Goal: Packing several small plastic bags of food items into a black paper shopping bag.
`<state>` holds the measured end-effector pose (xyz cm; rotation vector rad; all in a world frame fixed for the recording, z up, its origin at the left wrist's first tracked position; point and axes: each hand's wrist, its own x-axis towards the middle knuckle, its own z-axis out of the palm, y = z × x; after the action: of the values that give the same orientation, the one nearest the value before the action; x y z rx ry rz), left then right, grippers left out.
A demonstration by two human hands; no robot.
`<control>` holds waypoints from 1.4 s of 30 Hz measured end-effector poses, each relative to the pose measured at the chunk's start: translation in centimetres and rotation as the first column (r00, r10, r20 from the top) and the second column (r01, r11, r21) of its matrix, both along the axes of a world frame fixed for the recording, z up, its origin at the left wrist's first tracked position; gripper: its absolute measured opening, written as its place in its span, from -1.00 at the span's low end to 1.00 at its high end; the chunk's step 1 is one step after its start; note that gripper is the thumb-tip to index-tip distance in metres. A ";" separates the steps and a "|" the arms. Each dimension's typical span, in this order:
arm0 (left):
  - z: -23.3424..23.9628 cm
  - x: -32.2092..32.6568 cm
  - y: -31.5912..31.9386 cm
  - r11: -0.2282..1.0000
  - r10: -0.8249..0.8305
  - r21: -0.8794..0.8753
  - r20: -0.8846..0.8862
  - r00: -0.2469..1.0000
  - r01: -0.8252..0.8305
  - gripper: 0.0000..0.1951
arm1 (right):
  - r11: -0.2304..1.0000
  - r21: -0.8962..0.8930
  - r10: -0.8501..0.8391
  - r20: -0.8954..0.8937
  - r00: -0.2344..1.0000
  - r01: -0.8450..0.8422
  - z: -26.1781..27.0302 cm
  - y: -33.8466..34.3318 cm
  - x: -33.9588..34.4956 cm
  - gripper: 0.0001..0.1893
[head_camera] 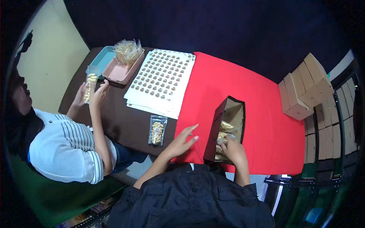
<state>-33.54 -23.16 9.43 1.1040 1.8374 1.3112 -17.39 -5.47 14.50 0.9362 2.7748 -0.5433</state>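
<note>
My right hand [234, 151] reaches into a dark paper bag [214, 128] standing on the red cloth, its fingers at the clear pouches [228, 128] of pale snacks inside; whether they grip one is hidden. My left hand [182, 142] is held left of the bag, fingers apart, with nothing in it. A clear pouch of pale snacks [157, 131] lies on the brown cloth to the left of that hand. Stacked sheets of round stickers [159, 77] lie beyond it.
At the left, a co-worker [65, 145] holds a pouch of pale pieces [90, 88]. A pink basket [117, 72] with filled bags [127, 52] stands beside a teal basket [102, 58]. Cardboard boxes [305, 82] are stacked at the right edge of the red cloth [268, 114].
</note>
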 end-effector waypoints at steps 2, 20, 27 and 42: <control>-1.8 -1.5 -1.9 0.992 0.121 -0.037 0.068 0.990 -0.119 -0.48 | 1.000 0.016 0.011 0.002 1.000 -0.011 1.2 -0.4 -0.2 -0.59; -14.3 -4.1 -12.3 0.789 0.593 -0.104 -0.129 0.795 -0.605 -0.26 | 0.604 -0.688 0.047 -0.473 0.880 -0.403 -11.1 -15.0 -12.1 -0.61; -7.2 -1.3 -13.6 0.869 0.471 0.012 0.290 0.833 -0.495 0.01 | 0.207 -0.962 -0.476 -0.256 0.841 -0.176 -12.1 -16.6 -12.3 -0.60; 0.7 1.6 -10.8 0.852 0.216 0.356 0.429 0.877 -0.384 -0.62 | 0.417 -0.819 -0.553 -0.572 0.606 -0.393 -2.4 -19.2 -7.2 -0.60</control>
<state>-31.89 -33.97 10.13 0.6999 1.5059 2.0398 -24.60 -24.69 12.15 0.5485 2.1101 -2.7745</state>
